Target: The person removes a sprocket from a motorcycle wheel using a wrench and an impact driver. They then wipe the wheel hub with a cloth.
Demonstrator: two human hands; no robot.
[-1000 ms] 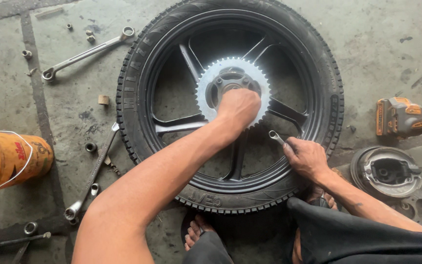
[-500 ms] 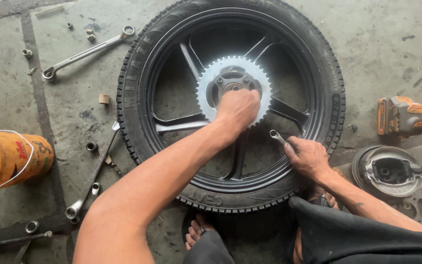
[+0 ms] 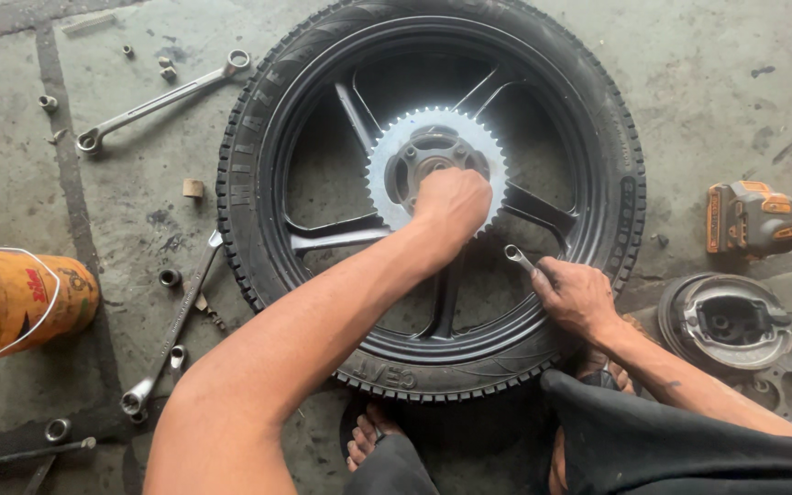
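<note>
**wrenchnoob:** So the black spoked motorcycle wheel with its knobby rubber tyre (image 3: 258,183) lies flat on the grey concrete floor (image 3: 708,82), with the silver toothed steel sprocket (image 3: 387,156) face up on the hub in the middle. The left hand (image 3: 452,202) is balled into a tight fist on the lower right part of the sprocket. I can't tell if there's a nut or tool inside it, the fingers hide it. The right hand (image 3: 577,295) is wrapped around a slim steel ring spanner (image 3: 518,258), just the ring end poking out, hovering over the rim and off the sprocket. Any tips?

**greasy_dave:** I'd say brace first. The wheel's only resting on the floor, so it can spin when you lean on a fastener; the bare foot (image 3: 370,440) near the tyre's near edge could pin it. Seat the ring fully over the nut before pulling, and pull toward you instead of pushing, so a slip won't rake your knuckles across those teeth. Work the nuts crosswise in small turns so the sprocket sits flat. And keep the loose nuts (image 3: 169,276) by the long double-ended spanner (image 3: 176,323) on the left together, they roll off easily.
</note>
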